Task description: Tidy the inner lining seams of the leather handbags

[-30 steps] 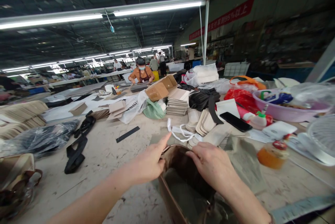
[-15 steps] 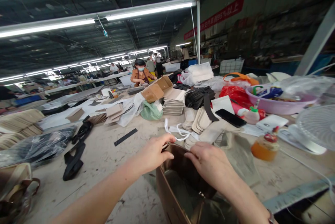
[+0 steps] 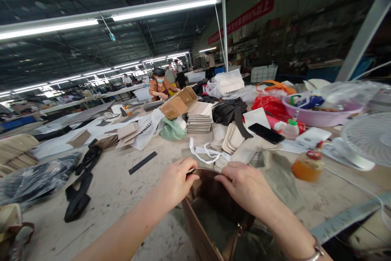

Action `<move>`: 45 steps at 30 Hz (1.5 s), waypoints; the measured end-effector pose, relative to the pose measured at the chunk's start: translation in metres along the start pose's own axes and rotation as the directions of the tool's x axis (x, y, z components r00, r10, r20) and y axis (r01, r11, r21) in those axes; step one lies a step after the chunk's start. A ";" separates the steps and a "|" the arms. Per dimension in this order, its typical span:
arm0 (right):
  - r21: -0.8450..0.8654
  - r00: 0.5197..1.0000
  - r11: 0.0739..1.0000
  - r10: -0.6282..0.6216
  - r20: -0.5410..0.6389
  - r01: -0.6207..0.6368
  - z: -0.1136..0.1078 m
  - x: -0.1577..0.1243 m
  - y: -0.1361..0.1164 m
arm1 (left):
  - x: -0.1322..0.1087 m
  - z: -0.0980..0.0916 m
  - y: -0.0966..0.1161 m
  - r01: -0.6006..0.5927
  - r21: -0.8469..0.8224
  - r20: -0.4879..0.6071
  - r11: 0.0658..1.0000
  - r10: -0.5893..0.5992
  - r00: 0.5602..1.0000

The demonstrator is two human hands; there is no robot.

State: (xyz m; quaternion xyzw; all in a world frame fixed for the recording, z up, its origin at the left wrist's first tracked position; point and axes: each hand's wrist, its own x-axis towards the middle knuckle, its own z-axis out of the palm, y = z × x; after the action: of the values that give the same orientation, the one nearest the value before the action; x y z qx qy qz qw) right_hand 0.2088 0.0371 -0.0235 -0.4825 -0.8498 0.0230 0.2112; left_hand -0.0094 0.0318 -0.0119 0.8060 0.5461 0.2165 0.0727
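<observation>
A brown bag (image 3: 200, 232) stands open toward me at the table's near edge, its dark lining showing. My left hand (image 3: 177, 181) pinches the far left corner of its rim between thumb and fingers. On the far rim to the right, my right hand (image 3: 244, 185) is closed over the edge, thumb inside; its other fingertips are hidden behind the bag wall. White ribbon (image 3: 204, 153) lies just beyond the rim. A black strip (image 3: 142, 162) rests on the table to the left.
Stacked beige panels (image 3: 200, 117), a black phone (image 3: 265, 133) and an amber glue bottle (image 3: 308, 166) are beyond and right of the bag. A small fan (image 3: 366, 139) and lilac basin (image 3: 324, 117) stand farther right. Black straps (image 3: 77, 196) lie left. A co-worker (image 3: 160, 86) sits across the table.
The left hand's fingers have closed more tightly on the rim corner. The right hand keeps its hold. My view has shifted slightly to the right.
</observation>
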 end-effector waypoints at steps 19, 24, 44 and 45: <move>0.043 1.000 0.999 -0.002 0.010 0.001 0.001 0.004 0.006 | 0.003 0.004 -0.001 0.095 0.044 -0.071 0.995 -0.091 0.993; 0.028 1.000 1.000 -0.008 -0.009 0.008 -0.001 0.006 0.005 | 0.006 0.009 0.001 0.126 0.037 -0.105 0.991 -0.122 0.987; 0.011 1.000 1.000 0.007 -0.009 -0.007 0.000 0.008 0.002 | 0.010 0.012 0.002 0.223 -0.100 -0.089 0.970 -0.232 0.969; 0.011 1.000 1.000 0.007 -0.012 -0.007 0.000 0.008 0.002 | 0.011 0.012 0.002 0.197 -0.127 -0.067 0.972 -0.207 0.976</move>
State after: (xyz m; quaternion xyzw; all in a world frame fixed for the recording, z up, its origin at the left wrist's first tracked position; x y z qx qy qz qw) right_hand 0.2069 0.0445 -0.0218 -0.4844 -0.8466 0.0257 0.2189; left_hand 0.0008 0.0428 -0.0188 0.7311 0.6138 0.2724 0.1209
